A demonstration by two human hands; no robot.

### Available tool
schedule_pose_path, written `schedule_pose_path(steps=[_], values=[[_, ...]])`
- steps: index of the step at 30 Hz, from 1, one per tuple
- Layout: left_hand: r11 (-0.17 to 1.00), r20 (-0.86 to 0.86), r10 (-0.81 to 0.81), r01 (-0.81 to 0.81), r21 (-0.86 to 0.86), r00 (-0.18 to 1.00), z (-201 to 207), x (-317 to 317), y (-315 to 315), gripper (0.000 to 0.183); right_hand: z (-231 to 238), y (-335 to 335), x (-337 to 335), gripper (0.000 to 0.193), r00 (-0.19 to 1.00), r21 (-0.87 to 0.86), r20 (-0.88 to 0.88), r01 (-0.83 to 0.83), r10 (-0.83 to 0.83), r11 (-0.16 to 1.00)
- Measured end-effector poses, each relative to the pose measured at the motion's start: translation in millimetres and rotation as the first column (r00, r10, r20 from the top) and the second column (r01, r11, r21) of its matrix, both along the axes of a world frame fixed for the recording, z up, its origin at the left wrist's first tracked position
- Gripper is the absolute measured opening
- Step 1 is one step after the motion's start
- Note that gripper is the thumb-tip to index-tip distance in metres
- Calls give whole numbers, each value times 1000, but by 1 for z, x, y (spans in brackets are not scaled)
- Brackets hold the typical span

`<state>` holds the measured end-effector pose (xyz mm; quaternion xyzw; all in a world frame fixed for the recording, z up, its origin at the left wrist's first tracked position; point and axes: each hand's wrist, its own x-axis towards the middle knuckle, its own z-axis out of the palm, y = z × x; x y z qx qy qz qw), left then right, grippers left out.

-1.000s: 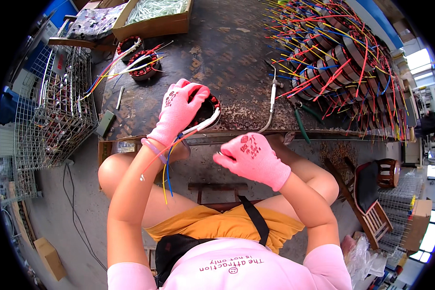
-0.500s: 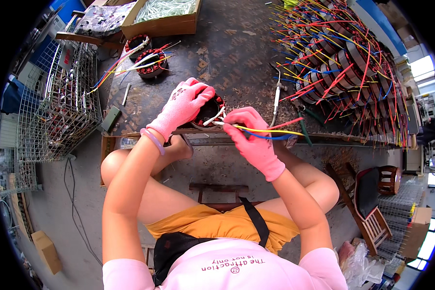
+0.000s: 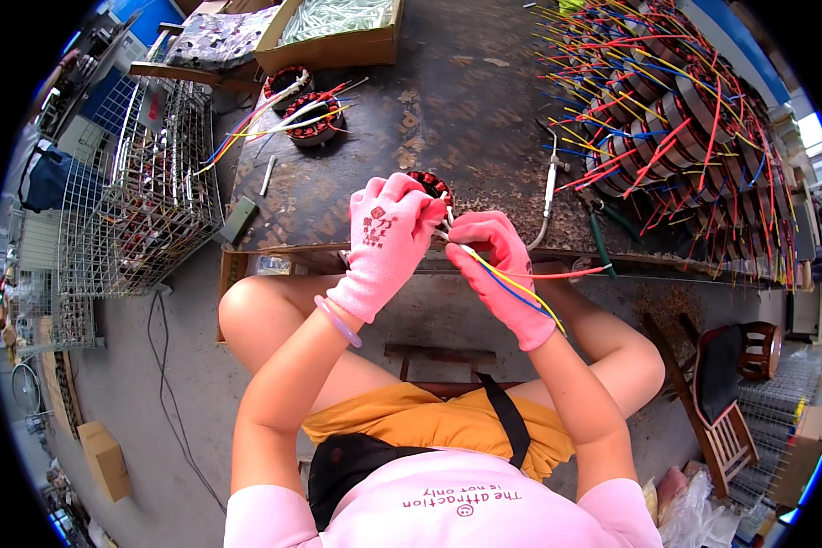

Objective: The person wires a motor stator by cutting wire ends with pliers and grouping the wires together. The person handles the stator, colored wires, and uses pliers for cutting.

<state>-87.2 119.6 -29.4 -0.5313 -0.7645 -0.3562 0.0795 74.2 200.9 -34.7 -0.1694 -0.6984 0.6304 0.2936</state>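
Note:
A motor stator [image 3: 432,185] with red windings sits at the near edge of the worktable, largely hidden behind my hands. My left hand [image 3: 391,239], in a pink glove, is closed beside it, fingertips pinching white-sleeved leads [image 3: 447,217]. Close by on the right, my pink-gloved right hand [image 3: 500,274] is also closed, with thumb and fingers on the sleeved end of the lead wires [image 3: 511,279]. Yellow, blue and red wires trail from that grip across the glove to the right. The exact contact of the fingertips is partly hidden.
Two finished-looking stators [image 3: 315,123] with coloured leads lie at the far left, near a carton of white sleeves [image 3: 338,32]. Stacked stators [image 3: 658,119] with bristling wires fill the right side. A torch-like tool [image 3: 551,187] and green-handled pliers [image 3: 603,242] lie between.
Both hands have drawn closer together over the stator. The left wrist has turned to show the back of the glove. The wires now bend down over the right glove. The whole view has shifted slightly.

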Motion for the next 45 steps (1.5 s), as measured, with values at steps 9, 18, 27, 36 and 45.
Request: schedule_pose_path(steps=[9,18,27,36,45], values=[[884,584,-123,-180,433,802,42,-93,-34,10,5,0,1,16,999,-20,31,-11,12,1000],[722,-208,433,-476,-503,877,16,-179,-76,38,6,-1,-1,14,999,-8,31,16,-16,1000],[858,-284,362,-436,-272,888,22,-159,-74,32,7,0,0,14,999,2,53,8,-8,1000],[942,211,-297,322,-96,931,30,-24,-33,35,13,0,-2,12,996,-126,89,26,-15,992],[880,-85,-475,470,-75,876,-2,-32,-41,33,17,24,-22,13,987,-229,102,147,-126,962]])
